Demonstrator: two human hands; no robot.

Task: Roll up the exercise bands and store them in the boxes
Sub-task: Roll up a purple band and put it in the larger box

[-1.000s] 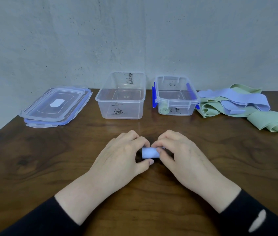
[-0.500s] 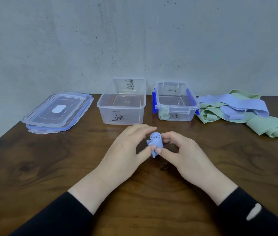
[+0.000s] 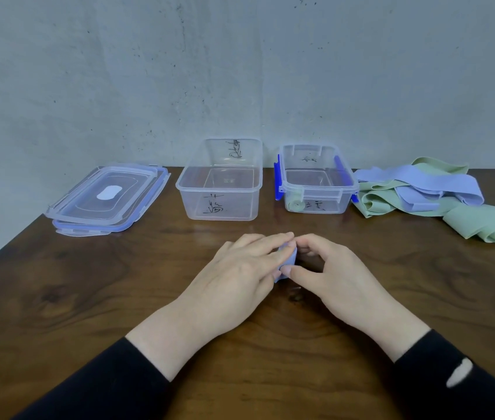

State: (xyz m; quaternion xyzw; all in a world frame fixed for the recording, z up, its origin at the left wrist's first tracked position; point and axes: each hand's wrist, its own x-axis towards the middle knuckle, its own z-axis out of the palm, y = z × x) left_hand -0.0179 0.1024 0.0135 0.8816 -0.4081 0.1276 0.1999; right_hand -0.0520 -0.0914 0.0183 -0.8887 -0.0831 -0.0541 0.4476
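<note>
A rolled lilac exercise band [image 3: 289,259] stands on end at the table's middle, mostly hidden between my hands. My left hand [image 3: 240,274] covers it from the left with fingers laid over its top. My right hand [image 3: 328,274] pinches it from the right between thumb and curled fingers. Behind stand two clear boxes: a larger one [image 3: 220,184], holding nothing, and a smaller one with blue clips [image 3: 316,180] that holds one rolled green band [image 3: 295,205]. A heap of loose lilac and green bands [image 3: 440,198] lies at the back right.
Two stacked clear lids [image 3: 104,201] lie at the back left near the table's left edge. A grey wall rises right behind the boxes. Bare dark wood [image 3: 88,298] spreads to either side of my hands.
The roll was lying flat on the table; my hands have turned it onto its end and moved it slightly away from me. My left fingers now cover its top.
</note>
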